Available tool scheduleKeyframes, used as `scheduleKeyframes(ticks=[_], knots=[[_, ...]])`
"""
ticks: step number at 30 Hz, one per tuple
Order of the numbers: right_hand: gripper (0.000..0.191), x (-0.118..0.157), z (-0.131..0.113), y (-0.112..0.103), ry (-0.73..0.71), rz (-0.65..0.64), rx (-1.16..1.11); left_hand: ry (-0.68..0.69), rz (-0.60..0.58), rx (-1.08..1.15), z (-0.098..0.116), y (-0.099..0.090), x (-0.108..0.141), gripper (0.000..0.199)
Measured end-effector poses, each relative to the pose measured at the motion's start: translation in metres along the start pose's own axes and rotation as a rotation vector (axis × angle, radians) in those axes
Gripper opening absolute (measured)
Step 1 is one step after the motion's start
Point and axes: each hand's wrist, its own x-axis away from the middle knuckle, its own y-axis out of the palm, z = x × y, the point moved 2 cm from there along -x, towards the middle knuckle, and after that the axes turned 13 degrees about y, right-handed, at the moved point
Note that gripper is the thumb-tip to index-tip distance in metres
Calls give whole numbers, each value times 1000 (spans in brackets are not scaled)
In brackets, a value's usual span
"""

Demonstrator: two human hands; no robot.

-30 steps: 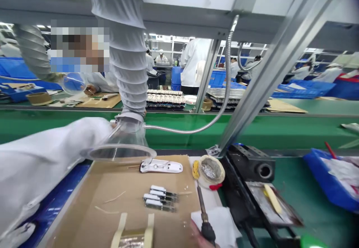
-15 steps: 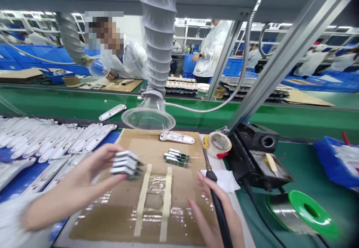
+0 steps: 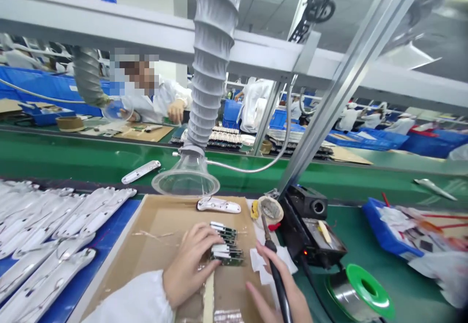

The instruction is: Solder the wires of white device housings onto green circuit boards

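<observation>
My left hand (image 3: pixel 194 259) is over the cardboard sheet (image 3: pixel 161 216), thumb and fingers closed at the left end of a small group of green-and-white circuit boards (image 3: pixel 228 254). Just behind them lies another group of similar circuit boards (image 3: pixel 224 232), almost touching. In my right hand (image 3: pixel 283 276) is a soldering iron (image 3: pixel 275 259) with a black handle, its tip pointing up and away toward a round tub (image 3: pixel 270 210). A white elongated housing (image 3: pixel 220 205) rests at the back of the cardboard. My left hand partly hides the tape strip (image 3: pixel 208 298).
White housings with wires (image 3: pixel 66 255) fill the left side. A clear fume hood (image 3: pixel 185 180) hangs over the back edge. To the right stand a black soldering station (image 3: pixel 310 225), a solder spool (image 3: pixel 360 291) and a blue bin (image 3: pixel 389 230). A co-worker (image 3: pixel 157 99) sits across.
My left hand has carried its circuit boards rightward and down to the cardboard, beside the other group. The view has tilted up. My right hand still holds the soldering iron.
</observation>
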Motion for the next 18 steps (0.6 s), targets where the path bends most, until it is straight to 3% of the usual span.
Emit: scheduleKeyframes(ticks=[3,7,9,12,15,18], knots=[[48,-10,11,15,-83,-7,-7,-21,13,-83,-20,0,4,36],[58,-15,27,31,-131,-56,29,-92,-94,-44,-51,6,7,78],[61,-16,29,33,-134,-66,31,-111,-141,-9,-59,7,5,78],[60,-16,20,30,-121,-66,7,-101,-165,-1,-61,10,-2,67],[58,-18,6,28,-109,-55,-29,-92,-181,-7,-56,11,-8,70],[58,-19,0,35,-95,-94,-56,-57,-167,-67,-39,-1,-13,72]])
